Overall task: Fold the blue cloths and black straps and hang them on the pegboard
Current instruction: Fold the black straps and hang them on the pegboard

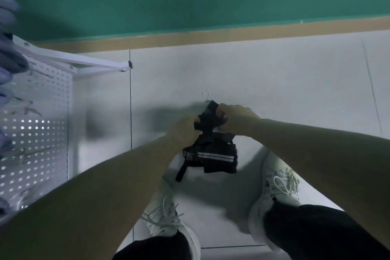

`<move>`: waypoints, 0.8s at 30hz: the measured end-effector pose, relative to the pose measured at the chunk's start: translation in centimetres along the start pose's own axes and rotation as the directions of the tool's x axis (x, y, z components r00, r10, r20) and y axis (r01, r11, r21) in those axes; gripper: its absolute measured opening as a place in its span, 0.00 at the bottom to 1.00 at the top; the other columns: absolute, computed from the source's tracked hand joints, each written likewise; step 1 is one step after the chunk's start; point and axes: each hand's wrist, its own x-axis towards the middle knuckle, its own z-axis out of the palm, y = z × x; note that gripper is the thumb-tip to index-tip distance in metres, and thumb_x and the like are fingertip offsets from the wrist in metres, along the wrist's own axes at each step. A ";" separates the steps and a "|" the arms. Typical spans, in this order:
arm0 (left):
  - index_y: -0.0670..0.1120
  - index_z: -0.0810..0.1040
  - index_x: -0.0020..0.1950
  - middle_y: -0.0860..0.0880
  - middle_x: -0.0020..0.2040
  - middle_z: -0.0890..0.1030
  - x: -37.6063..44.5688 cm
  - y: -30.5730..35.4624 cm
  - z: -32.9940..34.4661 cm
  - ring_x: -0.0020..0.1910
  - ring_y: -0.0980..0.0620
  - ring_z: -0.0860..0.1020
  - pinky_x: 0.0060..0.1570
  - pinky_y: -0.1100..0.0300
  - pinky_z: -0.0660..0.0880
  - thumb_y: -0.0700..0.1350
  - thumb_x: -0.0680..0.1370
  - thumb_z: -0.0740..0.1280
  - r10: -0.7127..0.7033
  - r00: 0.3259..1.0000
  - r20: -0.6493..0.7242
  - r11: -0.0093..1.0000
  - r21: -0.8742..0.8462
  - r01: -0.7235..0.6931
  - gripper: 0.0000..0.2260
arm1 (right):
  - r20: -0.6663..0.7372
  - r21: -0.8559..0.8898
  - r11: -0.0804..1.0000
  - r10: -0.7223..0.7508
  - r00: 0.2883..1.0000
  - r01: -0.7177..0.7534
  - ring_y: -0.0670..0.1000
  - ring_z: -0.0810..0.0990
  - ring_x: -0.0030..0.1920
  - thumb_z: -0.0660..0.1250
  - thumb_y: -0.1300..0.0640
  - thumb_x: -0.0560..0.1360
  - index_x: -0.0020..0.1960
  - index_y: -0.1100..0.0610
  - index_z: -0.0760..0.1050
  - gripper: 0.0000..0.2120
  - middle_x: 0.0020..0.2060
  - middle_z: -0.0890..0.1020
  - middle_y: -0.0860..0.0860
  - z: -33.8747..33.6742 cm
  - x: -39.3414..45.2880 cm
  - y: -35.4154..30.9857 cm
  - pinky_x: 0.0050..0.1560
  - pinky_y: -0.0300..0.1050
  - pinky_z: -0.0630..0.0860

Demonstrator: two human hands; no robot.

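Observation:
A black strap (213,154) with white stripes hangs bunched in front of me, above the floor and my shoes. My left hand (183,131) grips its upper part from the left. My right hand (236,118) pinches the strap's top end from the right, fingers curled round it. A loose black tail dangles below the bundle on the left. The white pegboard (38,124) with metal hooks stands at the left edge. Blurred blue cloths (7,48) hang along its far left side.
The pegboard's white frame foot (84,65) juts out over the grey tiled floor (274,82). A green wall with a tan skirting strip (211,38) runs across the top. My two white shoes (276,188) stand below the hands.

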 end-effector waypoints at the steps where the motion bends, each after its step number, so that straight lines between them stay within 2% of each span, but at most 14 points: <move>1: 0.44 0.76 0.48 0.45 0.48 0.77 -0.2 0.5 -0.4 0.50 0.44 0.76 0.46 0.57 0.69 0.40 0.78 0.68 0.040 0.999 -0.018 0.999 -0.007 -0.040 0.02 | -0.002 -0.024 0.999 -0.034 0.999 0.034 0.54 0.77 0.51 0.68 0.45 0.73 0.57 0.45 0.72 0.14 0.50 0.80 0.48 -0.4 -0.3 -0.2 0.55 0.50 0.76; 3: 0.48 0.72 0.40 0.47 0.45 0.73 -1.0 1.7 -1.9 0.48 0.43 0.75 0.43 0.57 0.66 0.38 0.77 0.69 0.127 0.989 -0.080 0.992 -0.006 -0.128 0.09 | -0.004 -0.078 0.990 -0.121 0.993 0.120 0.53 0.76 0.51 0.68 0.42 0.72 0.51 0.44 0.76 0.11 0.45 0.79 0.47 -1.6 -1.0 -0.7 0.53 0.51 0.75; 5: 0.49 0.73 0.40 0.49 0.48 0.71 -2.5 3.2 -4.1 0.48 0.46 0.75 0.44 0.59 0.69 0.39 0.76 0.69 0.193 0.973 -0.126 0.979 -0.042 -0.200 0.09 | 0.019 -0.030 0.985 -0.171 0.985 0.172 0.50 0.76 0.49 0.68 0.40 0.73 0.45 0.44 0.76 0.09 0.42 0.78 0.44 -3.5 -2.1 -1.3 0.52 0.49 0.75; 7: 0.45 0.77 0.45 0.49 0.57 0.70 -4.1 4.3 -6.2 0.52 0.51 0.73 0.50 0.66 0.71 0.41 0.77 0.70 0.234 0.956 -0.175 0.966 -0.072 -0.249 0.03 | 0.010 0.095 0.976 -0.197 0.980 0.195 0.47 0.79 0.51 0.67 0.41 0.74 0.42 0.41 0.75 0.06 0.41 0.82 0.40 -5.8 -3.6 -2.1 0.59 0.47 0.72; 9: 0.45 0.78 0.50 0.48 0.68 0.68 -5.7 5.6 -8.3 0.64 0.50 0.69 0.62 0.64 0.67 0.43 0.78 0.71 0.284 0.923 -0.259 0.950 -0.052 -0.307 0.04 | -0.073 0.119 0.963 -0.235 0.969 0.242 0.45 0.79 0.54 0.66 0.41 0.75 0.44 0.39 0.76 0.04 0.43 0.83 0.40 -8.5 -5.4 -2.9 0.71 0.53 0.62; 10: 0.44 0.77 0.52 0.46 0.70 0.68 -6.6 6.4 -9.3 0.66 0.51 0.68 0.62 0.66 0.64 0.43 0.79 0.70 0.301 0.911 -0.284 0.940 -0.075 -0.334 0.04 | -0.106 0.147 0.952 -0.254 0.961 0.268 0.46 0.79 0.54 0.67 0.42 0.76 0.47 0.40 0.77 0.04 0.45 0.84 0.42 -9.7 -6.4 -3.4 0.73 0.54 0.62; 11: 0.43 0.76 0.53 0.45 0.66 0.72 -7.9 7.5 -10.4 0.62 0.55 0.71 0.58 0.70 0.65 0.43 0.80 0.68 0.308 0.906 -0.292 0.927 -0.122 -0.354 0.04 | -0.120 0.209 0.933 -0.275 0.954 0.295 0.47 0.79 0.53 0.68 0.44 0.76 0.49 0.43 0.79 0.05 0.46 0.84 0.45 -11.1 -7.8 -4.0 0.71 0.53 0.67; 12: 0.42 0.74 0.53 0.46 0.58 0.77 -9.3 8.6 -11.4 0.53 0.60 0.76 0.49 0.74 0.68 0.43 0.82 0.66 0.291 0.911 -0.291 0.917 -0.188 -0.353 0.05 | -0.126 0.286 0.900 -0.306 0.944 0.330 0.49 0.80 0.52 0.69 0.46 0.77 0.50 0.47 0.80 0.06 0.46 0.84 0.48 -12.4 -9.1 -4.6 0.67 0.52 0.73; 14: 0.43 0.71 0.52 0.50 0.40 0.79 -12.2 10.6 -13.1 0.31 0.61 0.75 0.33 0.68 0.71 0.46 0.83 0.64 0.249 0.920 -0.302 0.881 -0.323 -0.345 0.07 | -0.156 0.399 0.830 -0.356 0.921 0.389 0.52 0.83 0.51 0.71 0.49 0.77 0.49 0.52 0.81 0.07 0.45 0.85 0.51 -14.6 -11.9 -5.8 0.62 0.52 0.77; 15: 0.43 0.70 0.53 0.51 0.37 0.78 -13.7 11.2 -13.9 0.28 0.60 0.74 0.30 0.65 0.71 0.48 0.83 0.64 0.246 0.915 -0.319 0.862 -0.360 -0.358 0.09 | -0.171 0.430 0.807 -0.367 0.914 0.405 0.53 0.84 0.50 0.71 0.49 0.77 0.48 0.53 0.80 0.07 0.45 0.86 0.52 -15.6 -13.6 -6.4 0.60 0.51 0.78; 17: 0.44 0.69 0.56 0.53 0.41 0.77 -16.8 12.1 -15.2 0.30 0.64 0.75 0.31 0.68 0.72 0.48 0.81 0.69 0.284 0.894 -0.348 0.815 -0.403 -0.416 0.12 | -0.218 0.478 0.767 -0.369 0.904 0.428 0.54 0.84 0.46 0.70 0.51 0.75 0.49 0.58 0.79 0.10 0.44 0.85 0.56 -17.1 -16.3 -7.3 0.56 0.49 0.78; 19: 0.46 0.67 0.62 0.55 0.51 0.76 -19.4 12.5 -16.0 0.40 0.72 0.77 0.40 0.73 0.74 0.39 0.75 0.74 0.362 0.866 -0.345 0.752 -0.441 -0.490 0.21 | -0.263 0.504 0.731 -0.377 0.888 0.460 0.54 0.81 0.43 0.70 0.56 0.75 0.51 0.61 0.79 0.09 0.44 0.83 0.63 -18.3 -18.8 -8.2 0.52 0.49 0.76; 21: 0.47 0.65 0.69 0.55 0.59 0.74 -21.2 12.5 -16.5 0.50 0.72 0.77 0.50 0.72 0.75 0.33 0.70 0.77 0.426 0.832 -0.355 0.723 -0.419 -0.549 0.33 | -0.290 0.547 0.682 -0.389 0.874 0.485 0.50 0.80 0.39 0.68 0.61 0.78 0.48 0.56 0.80 0.02 0.39 0.84 0.56 -19.3 -21.2 -9.0 0.47 0.46 0.76; 24: 0.56 0.61 0.77 0.53 0.63 0.72 -23.3 12.6 -17.5 0.55 0.69 0.76 0.58 0.69 0.73 0.36 0.71 0.78 0.441 0.786 -0.433 0.767 -0.274 -0.580 0.42 | -0.322 0.589 0.622 -0.405 0.856 0.516 0.45 0.79 0.36 0.67 0.65 0.78 0.39 0.51 0.78 0.12 0.33 0.81 0.45 -20.6 -24.3 -9.6 0.43 0.39 0.72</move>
